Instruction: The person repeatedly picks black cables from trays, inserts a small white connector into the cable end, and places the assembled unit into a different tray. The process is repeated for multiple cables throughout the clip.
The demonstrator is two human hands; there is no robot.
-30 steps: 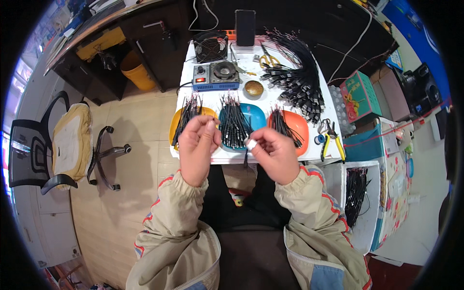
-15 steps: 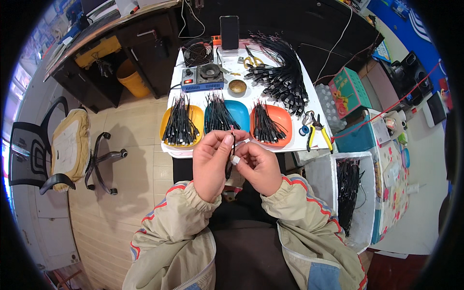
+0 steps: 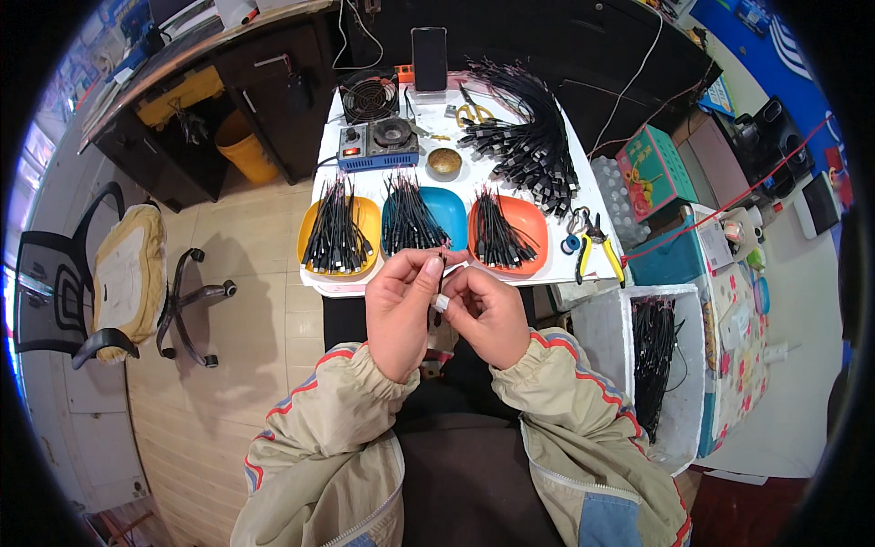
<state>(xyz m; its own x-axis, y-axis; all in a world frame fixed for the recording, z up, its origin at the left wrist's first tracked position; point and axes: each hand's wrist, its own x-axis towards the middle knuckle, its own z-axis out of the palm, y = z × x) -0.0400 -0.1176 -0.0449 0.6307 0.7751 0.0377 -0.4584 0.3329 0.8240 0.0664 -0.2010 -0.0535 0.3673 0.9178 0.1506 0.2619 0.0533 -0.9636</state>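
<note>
A short black cable (image 3: pixel 442 285) is pinched upright between my two hands, just past the table's near edge. My left hand (image 3: pixel 399 314) grips it between thumb and fingers near its upper end. On the cable's other side, my right hand (image 3: pixel 492 314) is closed, its fingertips at the cable and a small white wrap or piece (image 3: pixel 442 303) at the thumb tip. Fingers hide much of the cable. Beyond the hands stand a yellow tray (image 3: pixel 368 259), a blue tray (image 3: pixel 454 219) and an orange tray (image 3: pixel 536 259), each holding a bunch of black cables.
On the white table lie a large cable pile (image 3: pixel 533 146), a blue-cased heating device (image 3: pixel 378 157), a round tin (image 3: pixel 444 162), a fan (image 3: pixel 369 98), an upright phone (image 3: pixel 429 59) and yellow-handled pliers (image 3: pixel 597 251). A white foam box (image 3: pixel 685 383) of cables stands right, an office chair (image 3: pixel 128 264) left.
My right thumb and its white piece have shifted slightly down the cable, and less cable shows below the fingers. The whole view has moved a little; both hands keep their pinch.
</note>
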